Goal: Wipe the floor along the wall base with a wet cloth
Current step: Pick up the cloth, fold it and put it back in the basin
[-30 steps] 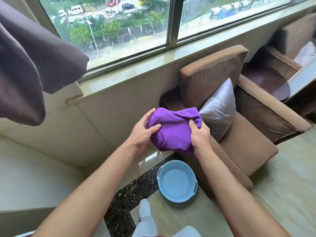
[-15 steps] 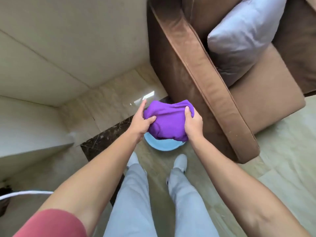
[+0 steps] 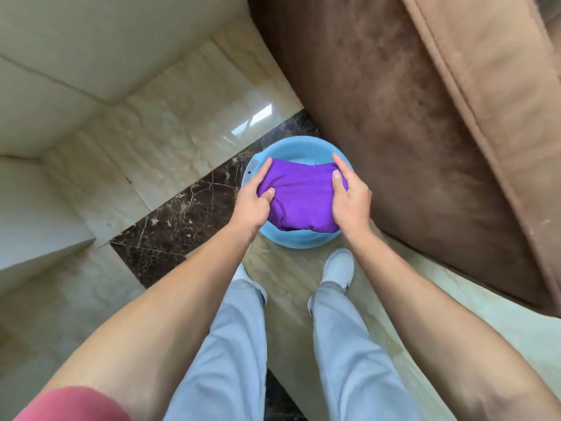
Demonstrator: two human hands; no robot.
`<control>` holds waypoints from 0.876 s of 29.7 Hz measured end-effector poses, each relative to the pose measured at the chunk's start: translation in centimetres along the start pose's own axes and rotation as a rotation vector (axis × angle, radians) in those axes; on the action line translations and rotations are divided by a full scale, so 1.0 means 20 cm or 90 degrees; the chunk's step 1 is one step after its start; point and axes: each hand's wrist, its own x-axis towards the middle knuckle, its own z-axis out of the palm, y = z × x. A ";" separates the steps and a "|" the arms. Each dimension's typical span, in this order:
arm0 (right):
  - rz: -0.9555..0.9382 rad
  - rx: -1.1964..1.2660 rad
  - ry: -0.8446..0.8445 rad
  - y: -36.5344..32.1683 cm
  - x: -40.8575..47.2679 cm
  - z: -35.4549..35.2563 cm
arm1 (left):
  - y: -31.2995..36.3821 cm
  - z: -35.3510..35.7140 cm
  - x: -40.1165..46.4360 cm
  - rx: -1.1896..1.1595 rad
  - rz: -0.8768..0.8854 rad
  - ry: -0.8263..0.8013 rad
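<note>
A folded purple cloth is held over a light blue basin that stands on the floor. My left hand grips the cloth's left side, thumb on top. My right hand grips its right side. The cloth covers most of the basin's inside, so I cannot tell whether it touches water. The glossy beige floor runs up to the pale wall base at the upper left.
A brown armchair stands right beside the basin, filling the right side. A dark marble strip crosses the floor under the basin's left edge. My white shoes and light trousers stand just below the basin. A low pale ledge juts out at left.
My view has tipped from the window down to the floor. Both hands have lowered the purple cloth from chest height to just over the blue basin.
</note>
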 end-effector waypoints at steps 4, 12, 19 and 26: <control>0.018 -0.061 -0.013 0.18 0.09 0.09 | -0.14 0.06 0.14 0.023 -0.027 0.017; -0.004 -0.113 -0.054 0.63 0.36 0.35 | -0.57 0.24 0.53 0.047 -0.054 0.036; -0.037 -0.173 -0.056 1.08 0.58 0.63 | -0.97 0.41 0.85 0.138 -0.021 0.115; -0.078 -0.245 -0.082 1.29 0.69 0.75 | -1.07 0.51 0.96 0.211 -0.023 0.182</control>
